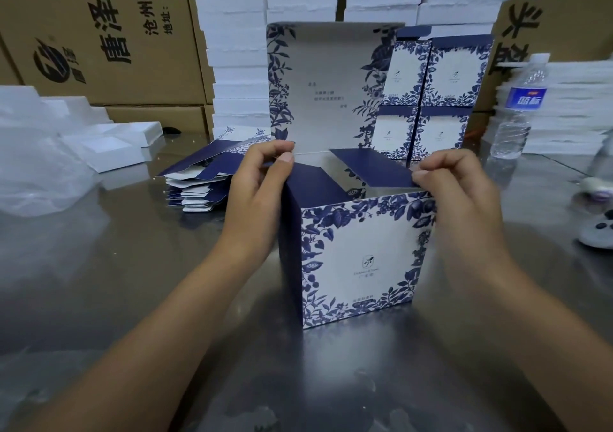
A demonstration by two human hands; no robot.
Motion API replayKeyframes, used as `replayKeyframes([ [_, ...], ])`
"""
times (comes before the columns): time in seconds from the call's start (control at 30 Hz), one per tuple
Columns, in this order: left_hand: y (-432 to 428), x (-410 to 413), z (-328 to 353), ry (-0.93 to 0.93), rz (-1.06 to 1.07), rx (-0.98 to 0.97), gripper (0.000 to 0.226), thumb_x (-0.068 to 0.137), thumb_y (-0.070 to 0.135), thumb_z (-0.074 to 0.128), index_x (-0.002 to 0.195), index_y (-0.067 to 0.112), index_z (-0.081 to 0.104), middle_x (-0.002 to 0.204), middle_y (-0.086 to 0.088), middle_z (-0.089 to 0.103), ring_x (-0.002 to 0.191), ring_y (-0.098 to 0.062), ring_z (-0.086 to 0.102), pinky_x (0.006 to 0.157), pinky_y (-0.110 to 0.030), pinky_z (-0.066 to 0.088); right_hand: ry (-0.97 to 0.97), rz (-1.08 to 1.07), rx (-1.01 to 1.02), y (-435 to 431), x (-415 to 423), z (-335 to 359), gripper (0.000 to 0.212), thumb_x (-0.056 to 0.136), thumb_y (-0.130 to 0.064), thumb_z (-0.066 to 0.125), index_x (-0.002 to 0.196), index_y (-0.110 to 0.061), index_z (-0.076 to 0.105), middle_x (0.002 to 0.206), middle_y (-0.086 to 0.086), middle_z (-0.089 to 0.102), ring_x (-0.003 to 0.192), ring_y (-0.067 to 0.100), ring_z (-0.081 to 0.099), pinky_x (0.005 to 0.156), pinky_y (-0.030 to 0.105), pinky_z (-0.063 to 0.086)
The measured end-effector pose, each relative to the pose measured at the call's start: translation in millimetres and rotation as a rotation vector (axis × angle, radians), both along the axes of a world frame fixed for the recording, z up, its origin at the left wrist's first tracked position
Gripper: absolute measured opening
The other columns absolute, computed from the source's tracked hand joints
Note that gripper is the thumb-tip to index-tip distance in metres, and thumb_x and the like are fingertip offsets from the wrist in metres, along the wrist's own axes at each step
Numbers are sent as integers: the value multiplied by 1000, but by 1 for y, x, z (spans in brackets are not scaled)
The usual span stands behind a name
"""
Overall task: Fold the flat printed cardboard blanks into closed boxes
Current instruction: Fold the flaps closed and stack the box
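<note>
I read 唐泽 on the brown carton (99,33) at left; flat blanks (199,179) lie stacked beside my left hand (262,193), which pinches a navy flap (315,183) of the blue-floral box (358,259) standing on the steel table (99,282), lid up; my right hand (464,193) pinches the opposite flap (371,169), water bottle (517,110) beyond

Left hand (257,196): thumb and forefinger pinch the left flap (315,183) of the box (358,259) at its top edge; other fingers curled behind. Right hand (461,199): thumb and forefinger pinch the near corner of the right flap (371,168), remaining fingers curled (knuckles up, toward the camera). Both hands at about the same height. Bare forearms cross the near edge of the counter (132,266), left from the near-left corner, right from the near-right, converging.
</note>
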State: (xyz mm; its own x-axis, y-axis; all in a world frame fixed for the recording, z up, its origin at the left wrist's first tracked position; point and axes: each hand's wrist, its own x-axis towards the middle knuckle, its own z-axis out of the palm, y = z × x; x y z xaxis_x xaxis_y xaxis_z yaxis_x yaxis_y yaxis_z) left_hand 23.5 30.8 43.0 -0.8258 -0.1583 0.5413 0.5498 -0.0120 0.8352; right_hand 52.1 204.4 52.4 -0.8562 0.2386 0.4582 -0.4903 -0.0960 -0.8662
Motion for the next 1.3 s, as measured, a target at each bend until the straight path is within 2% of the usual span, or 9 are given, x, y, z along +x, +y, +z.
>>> replayKeyframes([
  [0.07, 1, 1, 0, -11, -7, 2, 21, 84, 30, 50, 101, 21, 59, 93, 13, 58, 83, -2, 53, 76, -17, 41, -102, -8, -39, 1, 1, 3, 18, 84, -6, 54, 73, -17, 45, 51, -11, 53, 49, 5, 51, 46, 13, 39],
  [0.17, 3, 0, -1, -42, -25, 10, 13, 97, 18, 46, 101, 24, 57, 95, 9, 56, 89, -9, 51, 83, -26, 39, -174, -62, 192, 6, 3, 9, 13, 83, -13, 52, 70, -14, 52, 45, -10, 52, 49, 10, 47, 45, 18, 33],
  [0.33, 3, -1, -2, -89, -120, 30, 14, 89, 27, 46, 97, 31, 57, 101, 6, 55, 91, -10, 53, 80, -26, 41, -208, 25, 426, 21, 7, 24, 33, 86, -14, 51, 55, -16, 60, 41, -12, 55, 36, -2, 45, 37, 8, 33],
  [0.5, 1, -2, -2, -165, -202, 97, 22, 92, 23, 48, 89, 37, 65, 100, 6, 62, 93, -14, 58, 88, -34, 42, -173, 70, 595, 26, 7, 31, 52, 89, -6, 49, 40, -19, 42, 38, -12, 29, 35, 1, 28, 39, 13, 30],
  [0.63, 1, 0, -2, -163, -239, 106, 32, 96, 18, 41, 97, 35, 67, 99, 16, 69, 100, -9, 62, 97, -36, 44, -225, 72, 520, 25, 4, 34, 43, 92, -1, 47, 49, 2, 51, 35, -8, 32, 29, 0, 30, 34, 8, 30],
  [0.8, 3, 2, -1, -169, -257, 89, 35, 95, 16, 39, 100, 37, 67, 103, 16, 63, 102, -10, 61, 97, -35, 46, -350, 141, 387, 22, -2, 42, 29, 88, -11, 56, 61, -13, 66, 46, -5, 61, 38, 5, 55, 36, 8, 37],
  [1.0, 4, 4, -1, -165, -269, 73, 30, 89, 23, 43, 99, 38, 66, 117, 9, 60, 101, -12, 60, 95, -35, 46, -352, 199, 420, 23, -1, 43, 25, 91, -2, 50, 86, 22, 57, 61, 22, 65, 34, 3, 52, 35, 7, 38],
  [1.13, 4, 5, 0, -177, -279, 88, 36, 96, 15, 37, 100, 37, 66, 122, 4, 59, 105, -16, 60, 96, -37, 45, -367, 201, 515, 23, -3, 48, 42, 88, -1, 52, 47, -10, 53, 45, 2, 53, 34, 6, 48, 36, 6, 33],
  [1.3, 6, 5, 0, -174, -302, 85, 35, 96, 15, 36, 99, 37, 65, 108, 12, 62, 93, -9, 62, 85, -29, 49, -474, 139, 367, 17, -11, 49, 21, 84, -12, 60, 63, -13, 63, 51, 0, 63, 36, 8, 55, 34, 7, 33],
])
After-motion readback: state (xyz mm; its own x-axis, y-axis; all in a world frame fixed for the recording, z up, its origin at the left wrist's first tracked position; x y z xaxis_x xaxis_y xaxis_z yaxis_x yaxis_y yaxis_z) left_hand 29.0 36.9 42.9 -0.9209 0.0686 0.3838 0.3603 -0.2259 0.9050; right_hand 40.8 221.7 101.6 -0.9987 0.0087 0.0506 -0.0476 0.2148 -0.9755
